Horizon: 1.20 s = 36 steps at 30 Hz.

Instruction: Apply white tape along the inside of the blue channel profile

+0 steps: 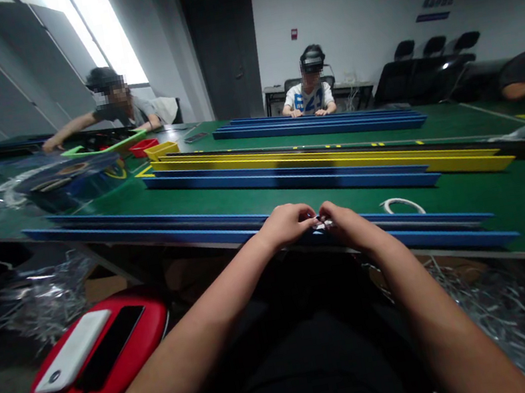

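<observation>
My left hand (288, 224) and my right hand (347, 223) meet at the near edge of the green table (520, 191), fingers curled together. Between the fingertips they pinch a small pale item (322, 222) too small to name. Both hands rest over a long blue rail (157, 234) that runs along the table's front edge.
More blue rails (290, 178) and a yellow rail (337, 159) lie across the table. A white ring (401, 204) sits right of my hands. Red, yellow and green trays (152, 147) stand far left. A red stool (96, 361) holds two phones. Three people sit around the table.
</observation>
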Motion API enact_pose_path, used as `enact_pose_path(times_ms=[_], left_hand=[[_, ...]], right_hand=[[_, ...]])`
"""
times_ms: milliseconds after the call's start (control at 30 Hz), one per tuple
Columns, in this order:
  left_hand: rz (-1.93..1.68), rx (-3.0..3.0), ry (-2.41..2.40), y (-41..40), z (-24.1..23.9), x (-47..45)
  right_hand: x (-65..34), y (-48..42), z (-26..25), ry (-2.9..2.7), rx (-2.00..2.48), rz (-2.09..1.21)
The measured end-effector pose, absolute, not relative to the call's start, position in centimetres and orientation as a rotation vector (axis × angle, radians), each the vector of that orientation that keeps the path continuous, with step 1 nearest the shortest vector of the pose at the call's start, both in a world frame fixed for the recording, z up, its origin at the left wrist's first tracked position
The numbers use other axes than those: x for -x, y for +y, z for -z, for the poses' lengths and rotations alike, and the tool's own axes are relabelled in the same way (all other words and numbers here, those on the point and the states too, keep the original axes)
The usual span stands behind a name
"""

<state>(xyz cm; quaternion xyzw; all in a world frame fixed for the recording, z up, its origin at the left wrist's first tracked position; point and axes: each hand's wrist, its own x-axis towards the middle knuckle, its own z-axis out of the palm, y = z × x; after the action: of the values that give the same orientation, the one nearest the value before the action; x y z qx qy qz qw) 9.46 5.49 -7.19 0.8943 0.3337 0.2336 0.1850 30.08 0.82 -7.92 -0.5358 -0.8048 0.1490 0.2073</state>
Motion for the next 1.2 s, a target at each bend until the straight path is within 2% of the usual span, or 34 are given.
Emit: enact_pose_path(times_ms=[200,467,800,1067,1200], left_hand=[[-0.672,-2.53,0.975,5.3,7.5,-9.8],[-0.698,-2.468,1.059,5.4,7.6,-10.0],[-0.587,-2.328,0.795,7.0,7.5,-8.7],[-0.647,-2.44,0.859,6.6,6.8,-7.6],[-0.661,-2.671,0.964,5.0,6.8,-7.2]], right_hand=[[-29.9,0.8,8.0,-2.22,1.428,-0.495],[-29.3,0.5,7.1,-2.319,1.448,-0.395],[-30.1,1.7,7.4,-2.44,1.427,-0.25],[-30.8,0.9,6.4,-2.39,1.551,-0.298],[-30.4,0.4,6.9,-2.381,1.6,-0.204]])
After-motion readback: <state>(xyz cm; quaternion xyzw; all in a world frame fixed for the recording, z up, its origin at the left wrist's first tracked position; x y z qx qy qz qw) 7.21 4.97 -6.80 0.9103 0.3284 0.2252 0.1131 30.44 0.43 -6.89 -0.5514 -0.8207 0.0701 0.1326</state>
